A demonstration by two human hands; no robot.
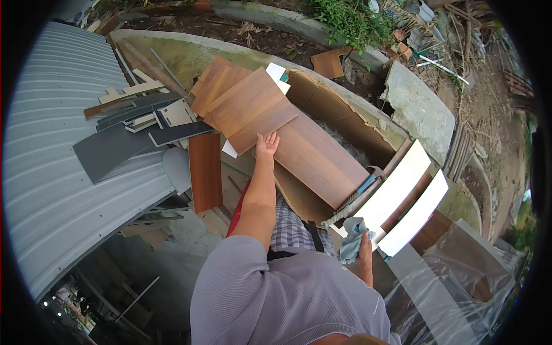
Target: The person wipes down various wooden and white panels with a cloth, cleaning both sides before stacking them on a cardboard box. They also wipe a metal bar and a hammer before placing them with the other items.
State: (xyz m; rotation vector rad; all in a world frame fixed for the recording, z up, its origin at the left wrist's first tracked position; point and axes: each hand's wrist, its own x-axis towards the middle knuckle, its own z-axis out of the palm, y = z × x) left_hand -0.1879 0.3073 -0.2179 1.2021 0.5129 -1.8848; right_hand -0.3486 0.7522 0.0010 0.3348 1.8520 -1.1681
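Observation:
My left hand (267,144) is at the near edge of a brown wood-grain board (253,109), its fingertips showing against the board and the grip partly hidden. This board lies slantwise over a longer wood-grain board (322,158) and overlaps another brown board (221,80) behind it. Low on my right side, my right hand (365,256) is closed around a crumpled grey-blue cloth (352,238). Close to that hand are two white panels (397,187) with a brown strip between them.
An open cardboard box (339,109) stands under the long board. Dark grey boards and offcuts (123,144) lie on a corrugated metal sheet (69,115) at left. A reddish board (205,172) leans nearby. Clear plastic sheeting (460,282) covers panels at lower right. A curved concrete wall (172,43) runs behind.

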